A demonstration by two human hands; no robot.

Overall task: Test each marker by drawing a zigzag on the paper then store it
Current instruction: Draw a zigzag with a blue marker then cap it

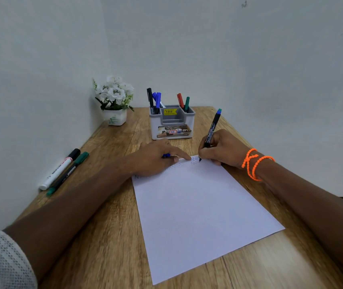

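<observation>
There is one view only — a wide-angle camera on the person's head, looking forward and down over a wooden table (112, 236) set into the corner of two pale walls. Both forearms enter from the bottom edge, so the camera is close above the table's near edge. The far wall lines bend — the lens distorts toward the borders.

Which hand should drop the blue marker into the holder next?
Probably right: the right hand already grips the blue marker, tip on the paper, near the holder. The left hand pins the paper and holds a blue cap.
</observation>
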